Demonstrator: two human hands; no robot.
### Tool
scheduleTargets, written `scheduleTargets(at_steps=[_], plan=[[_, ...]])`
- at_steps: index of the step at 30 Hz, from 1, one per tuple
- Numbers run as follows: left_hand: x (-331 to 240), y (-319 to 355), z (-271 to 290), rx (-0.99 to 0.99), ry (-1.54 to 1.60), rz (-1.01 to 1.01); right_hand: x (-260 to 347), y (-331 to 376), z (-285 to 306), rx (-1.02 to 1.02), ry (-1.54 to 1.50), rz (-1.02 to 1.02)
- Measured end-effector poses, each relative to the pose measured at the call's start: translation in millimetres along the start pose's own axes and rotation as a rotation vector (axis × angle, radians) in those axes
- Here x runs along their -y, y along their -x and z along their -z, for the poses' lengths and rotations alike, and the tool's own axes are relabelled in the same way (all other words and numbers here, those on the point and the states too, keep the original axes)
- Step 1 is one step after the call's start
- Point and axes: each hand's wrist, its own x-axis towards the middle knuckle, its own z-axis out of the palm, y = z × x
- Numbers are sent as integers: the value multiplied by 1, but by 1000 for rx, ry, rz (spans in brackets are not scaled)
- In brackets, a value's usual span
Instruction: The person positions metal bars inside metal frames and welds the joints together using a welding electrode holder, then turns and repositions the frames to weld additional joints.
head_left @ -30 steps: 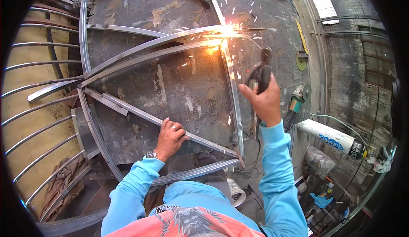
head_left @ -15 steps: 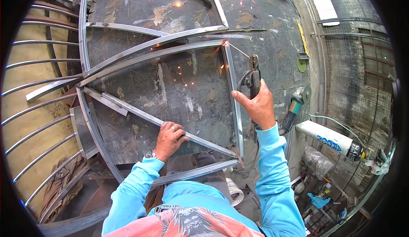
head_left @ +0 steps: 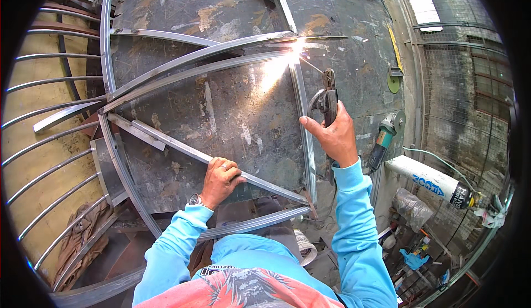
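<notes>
My right hand (head_left: 337, 135) is closed around the dark electrode holder (head_left: 329, 99). A thin welding rod (head_left: 311, 64) slants from its jaw to the far right corner of the nearer metal frame (head_left: 193, 75). A bright welding arc (head_left: 297, 50) glows at that corner and hides the joint. My left hand (head_left: 220, 182), with a ring and a wristwatch (head_left: 194, 199), grips the diagonal square tube (head_left: 254, 181) that crosses the frame. A second metal frame (head_left: 227, 44) lies just beyond, close along the first one's far side.
A dark metal worktop (head_left: 232, 117) lies under the frames. An angle grinder (head_left: 383, 142) rests at its right edge, near a green disc (head_left: 393, 84). A white gas cylinder (head_left: 423, 179) stands at right. Curved metal bars (head_left: 55, 78) line the left side.
Scattered sparks and a small glow at the corner have become a bright arc with glare on the tubes. Both hands have stayed nearly in place.
</notes>
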Motion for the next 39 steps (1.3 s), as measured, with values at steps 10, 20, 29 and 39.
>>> scheduleTargets(at_steps=[10,20,29,39], plan=[[-1,0,2,-23,6,3,-9,5,-5,-90,-63,59],[-1,-1,2,-12,-29,-3,-12,3,-10,-33,-57,25],[-1,1,1,-16,-17,12,-5,3,-10,-8,-32,19],[0,0,3,0,-6,24,-5,6,-12,-86,-70,-7]])
